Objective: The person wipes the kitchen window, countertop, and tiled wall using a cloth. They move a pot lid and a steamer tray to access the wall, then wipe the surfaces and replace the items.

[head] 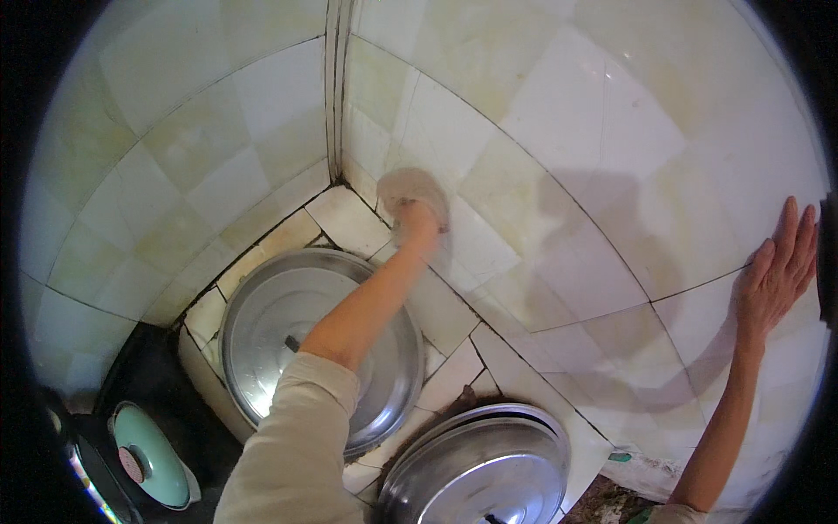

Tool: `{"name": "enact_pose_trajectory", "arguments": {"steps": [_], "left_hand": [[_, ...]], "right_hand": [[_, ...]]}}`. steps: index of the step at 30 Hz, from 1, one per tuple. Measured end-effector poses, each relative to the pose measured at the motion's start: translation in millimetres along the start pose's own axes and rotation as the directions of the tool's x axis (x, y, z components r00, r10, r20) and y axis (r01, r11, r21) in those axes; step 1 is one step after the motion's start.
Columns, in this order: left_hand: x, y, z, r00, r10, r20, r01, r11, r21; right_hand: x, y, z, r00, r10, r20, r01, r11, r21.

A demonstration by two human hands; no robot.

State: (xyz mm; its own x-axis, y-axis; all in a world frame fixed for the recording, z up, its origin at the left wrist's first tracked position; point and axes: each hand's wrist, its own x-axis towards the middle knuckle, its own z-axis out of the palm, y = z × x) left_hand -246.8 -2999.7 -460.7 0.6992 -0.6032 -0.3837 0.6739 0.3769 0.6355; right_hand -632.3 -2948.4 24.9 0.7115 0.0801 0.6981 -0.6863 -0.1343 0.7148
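Note:
My left hand reaches across a large round metal lid to the foot of the tiled wall, close to the corner. It is blurred and covers a light-coloured cloth or similar wiping thing pressed on the tiles; its exact kind cannot be made out. My right hand lies with fingers spread against the same wall at the far right, holding nothing. Below my left forearm, the metal lid sits in the tiled worktop, its dark knob partly visible beside the arm.
A second metal lid lies over another round opening at the bottom, slightly tilted. At lower left, a mint-green lidded pot stands on a black surface. Dark vertical strips line the wall corner. A small green object lies near the worktop's right edge.

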Motion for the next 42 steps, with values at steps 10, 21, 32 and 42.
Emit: {"name": "enact_pose_trajectory", "arguments": {"steps": [10,21,32,42], "left_hand": [[-205.3,78.6,137.4,-0.108,0.548,0.830,-0.959,-0.277,0.059],[95.8,-17.7,-60.3,0.974,0.223,-0.048,-0.223,0.975,0.005],[-238.8,-81.7,41.2,0.764,0.387,0.516,-0.620,0.221,0.753],[-222.5,90.2,183.3,0.068,0.737,0.672,-0.968,-0.115,0.223]], "right_hand": [[-21.1,-43.1,-9.1,0.987,0.064,0.146,-0.086,0.986,0.145],[-72.3,-79.3,1.8,0.972,-0.012,0.236,-0.010,0.996,0.092],[-70.2,-83.9,-2.3,0.960,0.004,0.280,-0.034,0.994,0.105],[-73.7,-89.6,-3.0,0.949,0.044,0.311,-0.059,0.998,0.038]]}}
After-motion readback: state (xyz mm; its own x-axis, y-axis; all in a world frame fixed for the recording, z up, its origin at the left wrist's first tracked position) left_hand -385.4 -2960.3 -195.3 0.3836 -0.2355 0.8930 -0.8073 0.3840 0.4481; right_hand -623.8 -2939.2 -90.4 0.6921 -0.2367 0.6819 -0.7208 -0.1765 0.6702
